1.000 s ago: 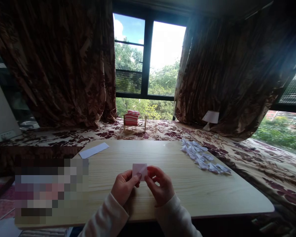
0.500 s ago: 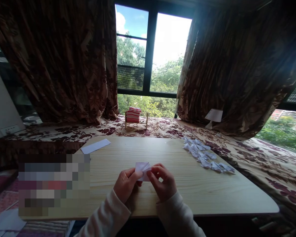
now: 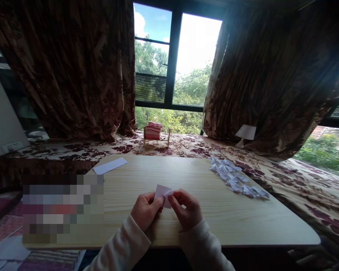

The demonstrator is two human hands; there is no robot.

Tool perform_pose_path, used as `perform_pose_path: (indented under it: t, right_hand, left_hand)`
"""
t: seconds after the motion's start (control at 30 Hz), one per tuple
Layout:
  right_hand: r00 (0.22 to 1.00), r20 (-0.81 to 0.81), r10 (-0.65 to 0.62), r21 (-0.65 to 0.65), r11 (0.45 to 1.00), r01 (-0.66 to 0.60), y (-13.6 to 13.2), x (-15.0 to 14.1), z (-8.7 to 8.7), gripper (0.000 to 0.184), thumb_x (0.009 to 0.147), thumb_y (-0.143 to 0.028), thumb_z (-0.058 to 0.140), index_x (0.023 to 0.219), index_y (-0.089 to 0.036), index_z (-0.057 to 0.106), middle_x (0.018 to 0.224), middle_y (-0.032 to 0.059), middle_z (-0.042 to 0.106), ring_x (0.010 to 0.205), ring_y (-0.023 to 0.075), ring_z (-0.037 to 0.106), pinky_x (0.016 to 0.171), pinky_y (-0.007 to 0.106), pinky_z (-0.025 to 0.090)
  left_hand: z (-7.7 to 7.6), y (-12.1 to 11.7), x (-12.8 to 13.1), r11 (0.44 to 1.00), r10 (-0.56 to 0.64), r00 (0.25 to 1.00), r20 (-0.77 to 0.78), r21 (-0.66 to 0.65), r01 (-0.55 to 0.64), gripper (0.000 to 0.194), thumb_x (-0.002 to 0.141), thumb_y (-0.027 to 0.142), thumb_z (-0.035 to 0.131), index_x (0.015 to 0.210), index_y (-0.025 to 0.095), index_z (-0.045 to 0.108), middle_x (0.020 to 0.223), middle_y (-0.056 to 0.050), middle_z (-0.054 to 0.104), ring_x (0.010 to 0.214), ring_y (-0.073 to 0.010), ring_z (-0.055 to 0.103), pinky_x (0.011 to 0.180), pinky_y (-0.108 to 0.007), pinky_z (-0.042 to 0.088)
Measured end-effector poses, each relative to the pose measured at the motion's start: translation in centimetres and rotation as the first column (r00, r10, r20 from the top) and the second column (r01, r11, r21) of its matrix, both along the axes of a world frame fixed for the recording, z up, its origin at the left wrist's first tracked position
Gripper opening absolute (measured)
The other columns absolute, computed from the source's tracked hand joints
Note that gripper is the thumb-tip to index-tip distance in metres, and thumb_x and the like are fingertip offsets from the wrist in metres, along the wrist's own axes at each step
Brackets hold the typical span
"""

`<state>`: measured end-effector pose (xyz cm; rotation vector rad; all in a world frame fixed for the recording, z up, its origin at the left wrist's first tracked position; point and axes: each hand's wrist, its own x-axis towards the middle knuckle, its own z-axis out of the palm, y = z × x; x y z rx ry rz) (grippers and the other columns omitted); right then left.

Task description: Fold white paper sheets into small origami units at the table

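A small folded square of white paper [image 3: 164, 191] is held between my two hands above the near middle of the table. My left hand [image 3: 146, 210] is closed on its left side, thumb pressed on the front face. On the right edge, the thumb and fingertips of my right hand [image 3: 187, 209] pinch the paper. Fine fold lines on it are too small to make out. Several folded white paper pieces [image 3: 231, 176] lie in a cluster at the table's far right. At the far left rests a white paper strip [image 3: 110, 166].
The pale wooden table [image 3: 265, 226] has rounded corners. Behind it, a patterned cloth ledge carries a small rack with a red-and-white folded stack [image 3: 153, 130] and a white lamp [image 3: 246, 132]. A blurred patch covers the table's left part. Papers [image 3: 11, 252] lie lower left.
My right fingers have moved a flap of the paper at its right edge, and the square now sits slightly tilted. The camera view has shifted a little; both hands keep their hold.
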<state>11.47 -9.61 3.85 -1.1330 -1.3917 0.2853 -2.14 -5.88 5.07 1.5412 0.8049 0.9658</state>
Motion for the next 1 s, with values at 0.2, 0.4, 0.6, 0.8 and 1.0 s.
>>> perform_pose_path:
  t: [0.2, 0.4, 0.6, 0.8, 1.0]
  right_hand:
    - [0.996, 0.083, -0.011, 0.098, 0.995, 0.003, 0.0, 0.0, 0.4, 0.006, 0.073, -0.016, 0.055, 0.073, -0.018, 0.06, 0.063, -0.0006, 0.054, 0.053, 0.0099, 0.05, 0.043, 0.019, 0.041]
    - [0.96, 0.243, -0.138, 0.243, 0.967, 0.077, -0.7, -0.2, 0.9, 0.011, 0.075, -0.013, 0.052, 0.074, -0.02, 0.061, 0.068, 0.0017, 0.054, 0.063, 0.0137, 0.051, 0.05, 0.024, 0.042]
    - [0.902, 0.391, -0.182, 0.265, 0.961, 0.079, -1.2, -0.3, 1.0, 0.016, 0.079, -0.01, 0.048, 0.079, -0.021, 0.06, 0.072, 0.0039, 0.058, 0.07, 0.0166, 0.051, 0.062, 0.029, 0.045]
    - [0.87, 0.449, -0.202, 0.257, 0.962, 0.091, -1.1, -0.4, 0.9, 0.018, 0.08, -0.009, 0.047, 0.083, -0.021, 0.06, 0.075, 0.0047, 0.059, 0.073, 0.0175, 0.052, 0.063, 0.029, 0.044]
    - [0.84, 0.494, -0.226, 0.267, 0.958, 0.1, -1.1, -0.3, 0.9, 0.019, 0.082, -0.01, 0.045, 0.084, -0.02, 0.061, 0.075, 0.0052, 0.06, 0.074, 0.0176, 0.052, 0.064, 0.029, 0.044]
  left_hand:
    - [-0.3, 0.1, 0.0, 1.0, 0.016, 1.0, -0.022, -0.01, -0.016, 0.029, 0.072, 0.038, 0.054, 0.056, 0.013, 0.054, 0.05, 0.003, 0.046, 0.047, -0.0079, 0.037, 0.045, -0.02, 0.027]
    - [0.1, 0.1, 0.0, 0.998, 0.052, 0.998, -0.027, -0.018, -0.053, 0.03, 0.071, 0.038, 0.055, 0.055, 0.012, 0.057, 0.048, 0.002, 0.046, 0.047, -0.0086, 0.038, 0.047, -0.021, 0.028]
    - [0.9, -0.3, 0.0, 0.996, 0.088, 0.996, -0.014, -0.002, -0.088, 0.034, 0.069, 0.039, 0.056, 0.047, 0.014, 0.053, 0.046, 0.003, 0.046, 0.048, -0.0096, 0.04, 0.049, -0.022, 0.03]
    - [0.7, -0.2, -0.1, 0.994, 0.11, 0.994, 0.0, 0.014, -0.11, 0.035, 0.071, 0.038, 0.056, 0.046, 0.015, 0.051, 0.046, 0.003, 0.046, 0.049, -0.01, 0.039, 0.051, -0.023, 0.03]
    - [0.6, 0.0, -0.1, 0.996, 0.089, 0.996, 0.013, 0.011, -0.089, 0.033, 0.072, 0.038, 0.054, 0.048, 0.015, 0.054, 0.047, 0.002, 0.05, 0.05, -0.0112, 0.044, 0.054, -0.023, 0.033]
